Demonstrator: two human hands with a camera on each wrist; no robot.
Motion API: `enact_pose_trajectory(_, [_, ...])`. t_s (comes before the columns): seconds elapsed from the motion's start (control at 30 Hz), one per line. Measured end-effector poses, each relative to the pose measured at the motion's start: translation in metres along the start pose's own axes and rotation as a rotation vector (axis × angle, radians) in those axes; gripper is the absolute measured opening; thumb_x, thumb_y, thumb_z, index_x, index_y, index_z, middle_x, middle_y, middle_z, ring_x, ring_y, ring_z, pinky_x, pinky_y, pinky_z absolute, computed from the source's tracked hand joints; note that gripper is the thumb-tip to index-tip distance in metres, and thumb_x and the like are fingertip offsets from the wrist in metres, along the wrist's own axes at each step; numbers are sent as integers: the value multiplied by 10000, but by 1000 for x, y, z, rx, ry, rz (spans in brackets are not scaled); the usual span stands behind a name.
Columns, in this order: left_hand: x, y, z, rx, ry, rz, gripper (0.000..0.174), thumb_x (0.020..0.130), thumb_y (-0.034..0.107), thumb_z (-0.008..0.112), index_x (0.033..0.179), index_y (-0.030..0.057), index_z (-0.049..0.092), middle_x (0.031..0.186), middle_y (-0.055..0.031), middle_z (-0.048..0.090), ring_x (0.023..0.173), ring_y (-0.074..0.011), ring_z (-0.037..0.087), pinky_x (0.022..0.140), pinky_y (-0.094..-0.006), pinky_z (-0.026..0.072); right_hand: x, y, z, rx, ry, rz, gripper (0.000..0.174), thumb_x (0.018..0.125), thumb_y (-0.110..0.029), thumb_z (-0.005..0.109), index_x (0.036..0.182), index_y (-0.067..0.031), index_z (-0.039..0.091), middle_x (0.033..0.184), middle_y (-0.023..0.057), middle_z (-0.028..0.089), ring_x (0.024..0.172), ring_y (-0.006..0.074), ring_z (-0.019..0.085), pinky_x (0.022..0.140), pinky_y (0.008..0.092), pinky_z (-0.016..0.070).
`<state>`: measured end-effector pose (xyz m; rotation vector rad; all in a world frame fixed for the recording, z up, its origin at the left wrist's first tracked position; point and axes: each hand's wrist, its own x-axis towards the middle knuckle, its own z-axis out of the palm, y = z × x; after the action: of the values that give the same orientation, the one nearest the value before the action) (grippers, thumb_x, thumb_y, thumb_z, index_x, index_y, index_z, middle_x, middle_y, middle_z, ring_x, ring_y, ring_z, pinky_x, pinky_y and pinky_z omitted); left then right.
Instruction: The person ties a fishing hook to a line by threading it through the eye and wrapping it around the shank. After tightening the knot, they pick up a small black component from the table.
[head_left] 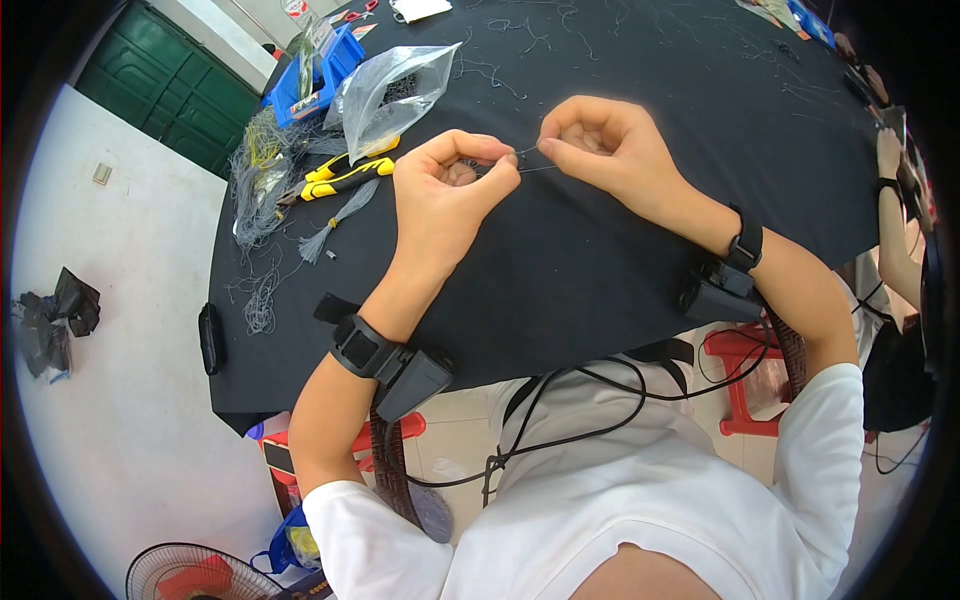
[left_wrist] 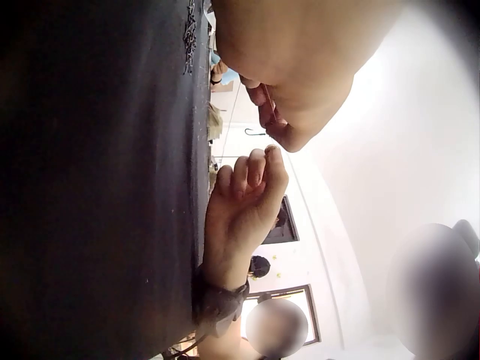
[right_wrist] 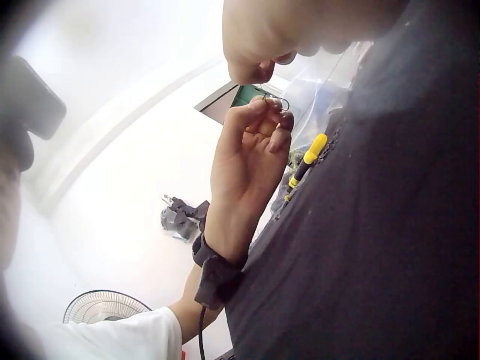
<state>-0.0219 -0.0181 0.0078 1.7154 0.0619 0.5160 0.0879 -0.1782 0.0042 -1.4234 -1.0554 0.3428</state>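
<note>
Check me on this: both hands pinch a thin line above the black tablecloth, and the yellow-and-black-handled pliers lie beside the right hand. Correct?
Not quite: the yellow-and-black-handled pliers lie beside the left hand, not the right hand, as the head view shows. The rest stands: both hands pinch a thin line above the black tablecloth.

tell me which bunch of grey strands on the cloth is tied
The bunch just below the yellow-handled pliers in the head view, bound by a yellow tie; the tangles near it lie loose.

Head view faces down; 2 closer wrist views, seemingly tilted, share hands (head_left: 438, 208) (head_left: 622, 155).
</note>
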Motion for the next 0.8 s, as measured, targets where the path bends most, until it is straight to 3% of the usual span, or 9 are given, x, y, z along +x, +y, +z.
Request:
enact_pose_trajectory(0.27, [0, 0, 0, 20, -27, 13, 93, 777, -17, 627, 869, -23, 615, 874, -48, 609, 761, -64, 563, 689, -179, 439, 2, 6, -1, 24, -13, 30, 96, 852, -94, 597, 906, -15, 586, 648, -82, 455, 560, -21, 370, 499, 155, 276])
enact_pose_trajectory(0.37, [2, -3, 3, -92, 29, 57, 97, 724, -5, 668, 814, -15, 633, 725, 27, 594, 523, 38, 357, 460, -125, 259, 2, 5, -1, 68, -112, 49, 117, 846, -112, 604, 909, -14, 597, 648, -77, 466, 552, -18, 370, 492, 160, 279])
enact_pose_trajectory(0.43, [2, -2, 5, -121, 23, 52, 95, 734, -7, 662, 824, -16, 632, 724, 24, 594, 523, 38, 369, 460, -122, 264, 2, 7, 1, 59, -182, 38, 147, 830, -144, 619, 896, -13, 615, 617, -77, 461, 520, -16, 355, 462, 173, 270])
enact_pose_trajectory(0.67, [1, -3, 3, -123, 17, 31, 99, 750, 1, 658, 844, -18, 631, 731, 9, 603, 526, 35, 406, 464, -120, 287, 3, 7, 2, 45, -81, 19, 129, 826, -141, 622, 876, -23, 625, 622, -68, 490, 515, -11, 354, 464, 172, 272])
enact_pose_trajectory(0.77, [0, 1, 1, -73, -13, -33, 69, 795, 18, 630, 860, 4, 612, 890, -31, 607, 800, -69, 566, 736, -191, 436, 2, 8, 2, 50, -62, 17, 125, 825, -141, 623, 871, -24, 625, 616, -71, 480, 514, -13, 350, 462, 173, 269])
enact_pose_trajectory(0.8, [-1, 1, 1, -82, -20, -23, 69, 795, 20, 631, 860, 5, 612, 889, -30, 607, 803, -69, 565, 740, -193, 435, 2, 8, 1, 45, -56, 13, 125, 825, -141, 624, 870, -25, 624, 614, -72, 475, 513, -14, 349, 461, 173, 268])
